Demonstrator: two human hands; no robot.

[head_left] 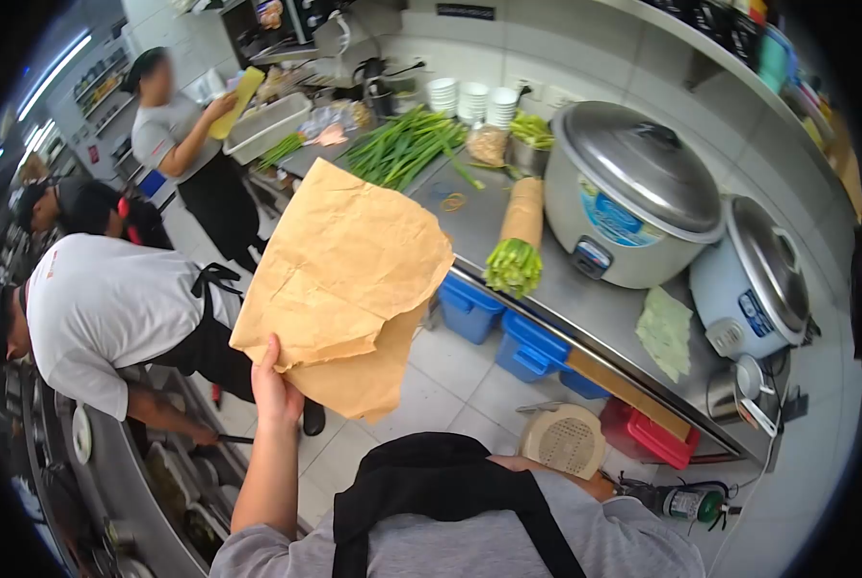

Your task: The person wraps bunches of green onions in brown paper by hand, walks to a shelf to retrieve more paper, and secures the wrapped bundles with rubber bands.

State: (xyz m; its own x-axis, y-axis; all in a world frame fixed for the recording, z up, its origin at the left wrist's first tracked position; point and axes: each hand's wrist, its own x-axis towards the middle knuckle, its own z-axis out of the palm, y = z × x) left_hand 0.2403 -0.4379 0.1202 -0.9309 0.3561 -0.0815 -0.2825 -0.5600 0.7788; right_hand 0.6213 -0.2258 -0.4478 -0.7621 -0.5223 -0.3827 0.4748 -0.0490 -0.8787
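Observation:
My left hand (275,390) is closed on the lower left edge of a large sheet of brown paper (344,270), creased and folded over at its bottom. The thumb lies on the near face of the sheet; the other fingers are mostly behind it. My right hand does not show. Beyond the paper, on the steel counter (585,313), lies a bundle of green stalks (515,265) rolled in brown paper (522,205). Loose long green onions (402,144) are spread farther back, near a rubber band (453,202).
A large rice cooker (633,193) and a smaller one (751,275) stand on the right of the counter. Blue bins (527,347) and a red bin (648,433) sit below. A person in white (128,299) bends at the left; another person (185,144) stands behind.

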